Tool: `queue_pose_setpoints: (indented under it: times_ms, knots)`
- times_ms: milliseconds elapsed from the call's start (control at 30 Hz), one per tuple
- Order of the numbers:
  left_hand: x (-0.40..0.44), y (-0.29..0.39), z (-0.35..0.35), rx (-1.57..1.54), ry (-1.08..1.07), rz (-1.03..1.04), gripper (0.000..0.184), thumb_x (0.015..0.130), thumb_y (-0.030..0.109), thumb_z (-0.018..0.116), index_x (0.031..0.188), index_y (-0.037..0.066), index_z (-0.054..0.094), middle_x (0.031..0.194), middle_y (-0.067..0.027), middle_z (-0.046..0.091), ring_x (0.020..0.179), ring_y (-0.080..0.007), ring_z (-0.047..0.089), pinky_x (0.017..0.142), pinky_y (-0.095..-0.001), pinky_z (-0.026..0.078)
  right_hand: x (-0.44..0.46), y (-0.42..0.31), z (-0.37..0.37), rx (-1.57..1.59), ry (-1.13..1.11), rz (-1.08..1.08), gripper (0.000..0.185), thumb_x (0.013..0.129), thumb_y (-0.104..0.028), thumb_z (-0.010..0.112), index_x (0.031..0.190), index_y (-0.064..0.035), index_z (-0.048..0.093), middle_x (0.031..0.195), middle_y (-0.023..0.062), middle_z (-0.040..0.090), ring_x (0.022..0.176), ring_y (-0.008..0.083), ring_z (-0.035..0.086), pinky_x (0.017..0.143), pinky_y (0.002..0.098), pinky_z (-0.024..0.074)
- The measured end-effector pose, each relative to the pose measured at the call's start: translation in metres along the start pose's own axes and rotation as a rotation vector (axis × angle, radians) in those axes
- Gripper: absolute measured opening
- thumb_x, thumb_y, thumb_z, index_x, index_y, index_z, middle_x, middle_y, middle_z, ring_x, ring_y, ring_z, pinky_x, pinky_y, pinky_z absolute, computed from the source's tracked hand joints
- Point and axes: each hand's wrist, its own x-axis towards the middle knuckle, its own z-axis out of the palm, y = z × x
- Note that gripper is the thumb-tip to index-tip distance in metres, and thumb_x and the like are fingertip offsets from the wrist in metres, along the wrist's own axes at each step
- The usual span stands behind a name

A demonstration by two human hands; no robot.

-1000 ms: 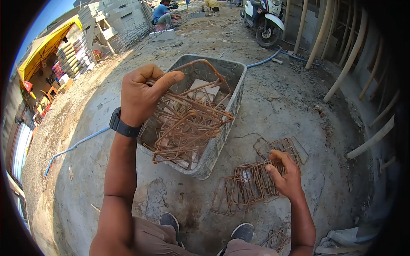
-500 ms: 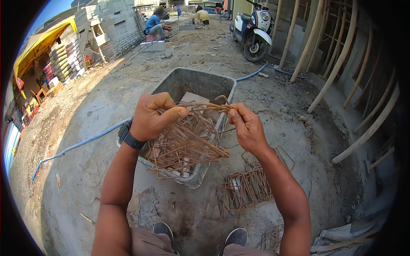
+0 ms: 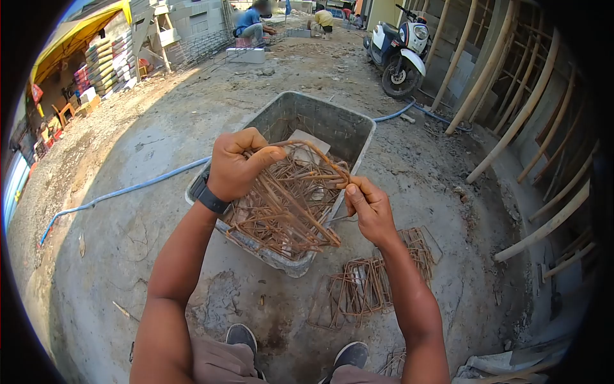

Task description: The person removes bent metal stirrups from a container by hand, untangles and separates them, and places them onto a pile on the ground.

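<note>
Wire bundle (image 3: 281, 195): rusty bent wires hang from a person's left hand (image 3: 236, 168) above the tub (image 3: 336, 121), their long axis slanting from the hand at far left to bent ends pointing near and right

Raised wire (image 3: 326, 160): one bent length arcs between the two hands, rising from the left and dipping to a corner at the right

Left hand: clenched around the bundle, back of the hand up, thumb jutting right, a dark watch (image 3: 211, 197) at the wrist

Right hand (image 3: 369, 211): pinching the raised wire's corner between thumb and fingers, forearm reaching up from the near right

Ground pile (image 3: 368, 281): more bent wire frames lie on the grey floor, near and right of the tub, partly behind the right forearm

One second earlier: the right hand hung low over that pile; half a second later it was at the wire, and now it sits lower than the left, the wire sloping more steeply
</note>
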Motion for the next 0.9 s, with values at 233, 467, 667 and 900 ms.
queue_pose_setpoints:
  times_ms: [233, 467, 667, 900]
  knots:
    - [0.000, 0.003, 0.002, 0.018, -0.006, 0.016, 0.035, 0.087, 0.029, 0.079, 0.071, 0.003, 0.062, 0.062, 0.0006, 0.059, 0.056, -0.0060, 0.046, 0.051, -0.0251, 0.037, -0.009, 0.004, 0.004, 0.184, -0.157, 0.046, 0.034, 0.106, -0.033, 0.054, 0.113, -0.0031, 0.067, 0.069, -0.0052, 0.048, 0.059, 0.0049, 0.042, 0.054, 0.0251, 0.0379]
    - [0.004, 0.002, 0.020, -0.108, -0.031, 0.060, 0.036, 0.084, 0.029, 0.084, 0.070, 0.003, 0.064, 0.058, 0.0032, 0.052, 0.056, -0.0045, 0.041, 0.050, -0.0258, 0.032, -0.016, -0.005, 0.002, 0.300, -0.222, 0.199, 0.032, 0.105, -0.032, 0.057, 0.106, -0.0032, 0.070, 0.062, -0.0081, 0.041, 0.053, 0.0029, 0.033, 0.048, 0.0245, 0.0260]
    - [0.001, -0.001, 0.019, -0.174, 0.088, -0.048, 0.041, 0.090, 0.034, 0.079, 0.069, 0.004, 0.060, 0.060, 0.0058, 0.048, 0.057, -0.0040, 0.038, 0.050, -0.0259, 0.030, -0.021, 0.007, 0.002, 0.525, -0.251, 0.265, 0.030, 0.102, -0.027, 0.057, 0.096, -0.0008, 0.069, 0.059, -0.0076, 0.037, 0.049, 0.0038, 0.027, 0.047, 0.0252, 0.0212]
    - [-0.004, -0.042, -0.015, -0.168, 0.255, -0.182, 0.047, 0.100, 0.044, 0.063, 0.069, 0.009, 0.055, 0.060, 0.0033, 0.051, 0.052, -0.0040, 0.045, 0.049, -0.0227, 0.037, -0.038, 0.022, -0.001, 0.635, -0.150, 0.288, 0.030, 0.099, -0.026, 0.056, 0.088, 0.0000, 0.066, 0.056, -0.0063, 0.034, 0.047, 0.0052, 0.026, 0.046, 0.0264, 0.0208]
